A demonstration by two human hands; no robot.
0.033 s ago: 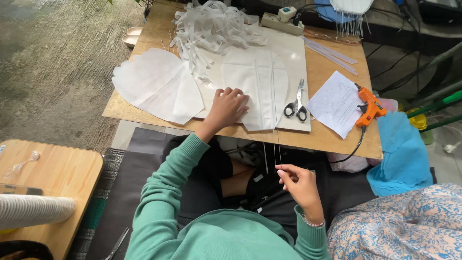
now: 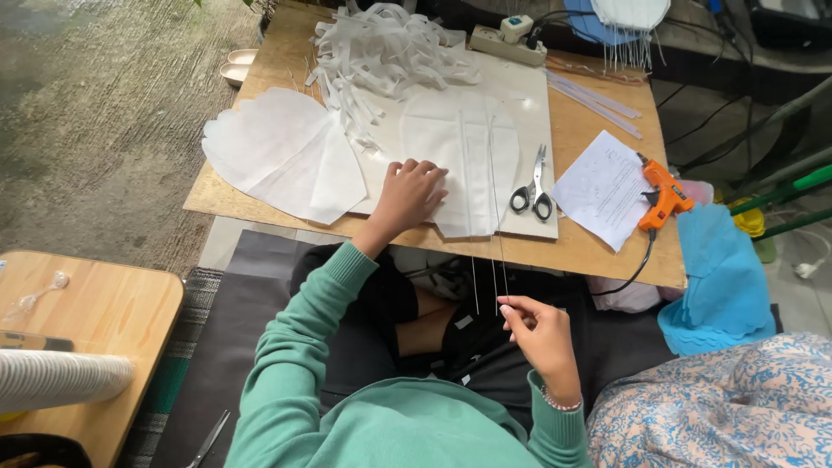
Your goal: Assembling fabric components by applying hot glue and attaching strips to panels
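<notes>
A person in a green sweatshirt sits at a low wooden worktop [image 2: 598, 247], seen from above. The left hand [image 2: 409, 195] lies flat, fingers spread, pressing down on a white panel [image 2: 459, 165] shaped like a petal, near the worktop's front edge. The right hand [image 2: 536, 334] is held over the lap at about 5 o'clock from the left hand, off the worktop. Its thumb and forefinger pinch the near end of a thin wire [image 2: 496, 260]. The wire runs straight up towards 12 o'clock and lies lengthwise across the panel, beside other thin wires.

Just at 3 o'clock from the panel lie scissors [image 2: 533, 186] with black handles, closed. Farther at 3 o'clock sits a printed sheet [image 2: 602, 186], and beyond it an orange glue gun [image 2: 663, 192] at the worktop's right edge, its black cord hanging off the front. At 9 o'clock from the left hand lies a stack of larger white cut shapes [image 2: 277, 156]. At 12 o'clock is a heap of white strips [image 2: 390, 48], with a power strip [image 2: 507, 39] behind it at 1 o'clock. Blue fabric [image 2: 719, 277] lies beside the worktop at 4 o'clock.
</notes>
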